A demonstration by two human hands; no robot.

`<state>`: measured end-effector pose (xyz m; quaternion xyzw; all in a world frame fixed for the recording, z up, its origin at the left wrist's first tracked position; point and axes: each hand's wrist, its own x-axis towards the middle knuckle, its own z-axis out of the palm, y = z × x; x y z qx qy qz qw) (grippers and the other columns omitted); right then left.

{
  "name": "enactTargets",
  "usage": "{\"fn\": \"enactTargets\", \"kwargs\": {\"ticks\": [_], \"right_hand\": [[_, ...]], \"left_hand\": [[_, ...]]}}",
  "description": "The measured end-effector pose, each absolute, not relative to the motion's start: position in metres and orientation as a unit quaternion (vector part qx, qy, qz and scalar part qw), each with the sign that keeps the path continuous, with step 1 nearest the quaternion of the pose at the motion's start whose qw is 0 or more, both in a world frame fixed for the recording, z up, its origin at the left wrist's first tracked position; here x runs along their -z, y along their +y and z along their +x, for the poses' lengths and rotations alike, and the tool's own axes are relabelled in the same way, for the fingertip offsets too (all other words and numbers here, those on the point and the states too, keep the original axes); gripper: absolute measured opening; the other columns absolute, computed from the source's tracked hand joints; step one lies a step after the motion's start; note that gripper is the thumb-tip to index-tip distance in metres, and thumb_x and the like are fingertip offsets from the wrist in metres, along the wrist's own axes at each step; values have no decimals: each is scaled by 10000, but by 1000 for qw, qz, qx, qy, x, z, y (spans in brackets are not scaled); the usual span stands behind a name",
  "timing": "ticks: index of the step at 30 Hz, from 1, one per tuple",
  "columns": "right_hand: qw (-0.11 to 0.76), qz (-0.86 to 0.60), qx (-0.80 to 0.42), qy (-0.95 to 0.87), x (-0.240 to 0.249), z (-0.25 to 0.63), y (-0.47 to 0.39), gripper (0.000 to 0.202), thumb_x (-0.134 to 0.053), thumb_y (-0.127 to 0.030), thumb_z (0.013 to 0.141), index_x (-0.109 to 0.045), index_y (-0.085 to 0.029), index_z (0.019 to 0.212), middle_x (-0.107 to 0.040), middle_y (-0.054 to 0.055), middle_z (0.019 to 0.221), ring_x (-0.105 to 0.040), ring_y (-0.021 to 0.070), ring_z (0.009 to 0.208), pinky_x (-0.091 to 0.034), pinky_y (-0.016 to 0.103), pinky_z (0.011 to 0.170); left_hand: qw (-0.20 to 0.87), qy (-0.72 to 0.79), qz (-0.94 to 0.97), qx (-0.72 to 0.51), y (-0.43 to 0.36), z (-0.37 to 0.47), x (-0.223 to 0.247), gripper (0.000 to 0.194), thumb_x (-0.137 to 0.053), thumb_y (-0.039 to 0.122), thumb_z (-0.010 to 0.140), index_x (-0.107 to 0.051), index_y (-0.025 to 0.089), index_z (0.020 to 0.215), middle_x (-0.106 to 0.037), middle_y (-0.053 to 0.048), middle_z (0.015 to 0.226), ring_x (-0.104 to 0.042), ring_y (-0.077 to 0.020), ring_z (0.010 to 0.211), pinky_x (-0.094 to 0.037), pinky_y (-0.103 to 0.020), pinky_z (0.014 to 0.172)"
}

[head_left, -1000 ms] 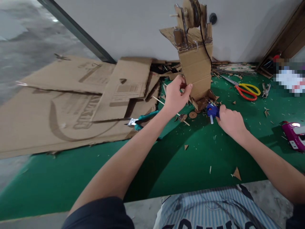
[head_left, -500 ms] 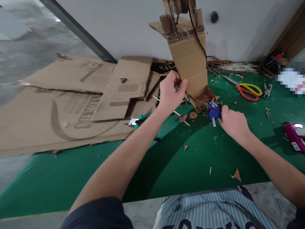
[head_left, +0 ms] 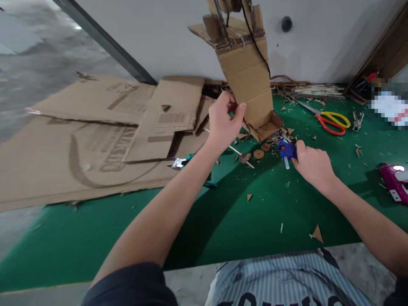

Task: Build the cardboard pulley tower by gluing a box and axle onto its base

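Observation:
My left hand (head_left: 225,119) is closed on the left edge of a tall cardboard structure (head_left: 248,76), pinching it between thumb and fingers. The structure leans to the left, with a small open box at its foot and a black cord along its right side. My right hand (head_left: 314,163) grips a blue glue gun (head_left: 286,149) by its handle; a clear glue stick pokes out of its back. The gun's nozzle is hard to make out among scraps by the box. Between the hands lie small cardboard discs (head_left: 259,154) and a thin wooden stick (head_left: 236,150) with a cardboard piece on it.
Flat cardboard sheets (head_left: 95,140) cover the left of the green table (head_left: 242,229). Teal-handled pliers (head_left: 183,162) lie under my left forearm. Scissors (head_left: 333,121), small metal pliers (head_left: 358,121) and a magenta power strip (head_left: 393,182) are on the right. A white wall (head_left: 312,46) stands behind.
My left hand has shifted slightly left, and the cardboard structure has moved left with it, away from the glue gun. The right hand and glue gun have barely moved.

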<state>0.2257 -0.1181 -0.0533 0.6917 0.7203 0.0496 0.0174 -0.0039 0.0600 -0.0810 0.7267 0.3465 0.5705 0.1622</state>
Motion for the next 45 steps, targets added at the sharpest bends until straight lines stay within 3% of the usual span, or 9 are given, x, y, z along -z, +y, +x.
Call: {"fn": "enactTargets", "kwargs": {"ticks": [4,8,11,14,19,31,40,45], "right_hand": [[-43,682,-15,730,55,230,-117,255,-570,-247,925,-596,-125,1148,-762,143,879,-725,289,706,-266,321,529],[-211,649,168,711,62,231,-113,305,-565,-392,942,-632,-149,1114,-747,102,843,-671,213,632,-392,306,556],[-327,625,251,663,72,228,-108,339,-561,-482,928,-663,-183,1051,-730,69,823,-656,191,643,-468,308,611],[-371,616,250,649,80,224,-103,314,-568,-481,900,-673,-197,987,-737,85,887,-682,220,768,-512,338,716],[-367,617,275,640,82,224,-100,320,-560,-501,887,-654,-203,955,-723,78,865,-667,230,772,-517,363,735],[-350,629,251,647,81,224,-99,258,-576,-434,918,-669,-200,972,-741,91,903,-690,244,845,-533,360,790],[-341,625,250,656,82,225,-99,315,-567,-468,925,-689,-187,1002,-744,109,953,-686,253,857,-534,385,811],[-328,625,275,653,77,224,-102,307,-570,-458,937,-699,-194,1029,-751,103,975,-691,248,865,-541,375,789]], "left_hand": [[188,347,725,-565,58,-2,77,422,-664,610,928,-492,230,858,-524,20,752,-624,-133,656,-559,-249,550],[225,324,723,-566,52,3,74,439,-641,641,929,-512,223,883,-551,6,814,-672,-143,735,-603,-250,575],[253,318,723,-559,46,9,74,386,-656,582,938,-523,221,901,-569,2,839,-691,-143,760,-620,-249,596],[286,320,714,-553,39,15,75,292,-671,483,941,-535,225,919,-600,-1,865,-714,-152,810,-644,-260,639],[322,322,705,-543,33,18,76,232,-691,420,922,-571,237,1002,-656,-8,933,-739,-160,872,-678,-292,719],[309,320,713,-542,41,13,78,515,-643,694,905,-585,254,1167,-665,-61,1089,-738,-198,946,-685,-341,780],[316,318,711,-542,36,16,74,583,-637,766,862,-598,249,1127,-651,-66,1077,-729,-212,959,-677,-354,777],[307,319,711,-546,39,11,72,538,-638,726,889,-584,250,1135,-675,-65,1072,-731,-199,939,-666,-316,752]]}}
